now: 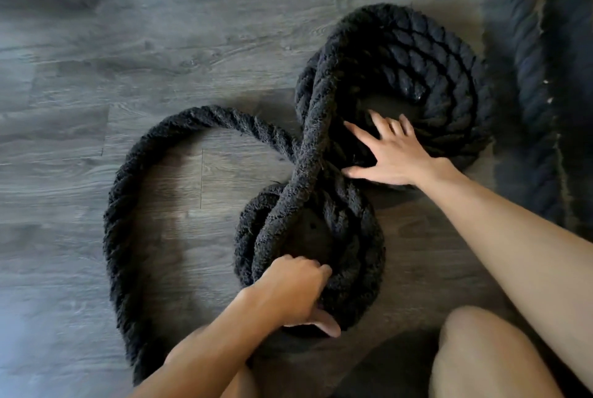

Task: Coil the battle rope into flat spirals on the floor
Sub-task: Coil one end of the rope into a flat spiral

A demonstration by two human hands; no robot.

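Gripping the battle rope (134,173) at its six-o'clock coil with left hand (295,288) fingers clamped on it, right hand (391,153) fingers apart pressing the two-o'clock coil, the person is risking dragging the bridging strand and unseating both spirals on the floor (96,44).

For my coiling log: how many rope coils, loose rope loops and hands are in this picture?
Rope coils: 2, the far coil and the near coil
Loose rope loops: 1, the loose loop
Hands: 2, the left hand and the right hand
Total: 5
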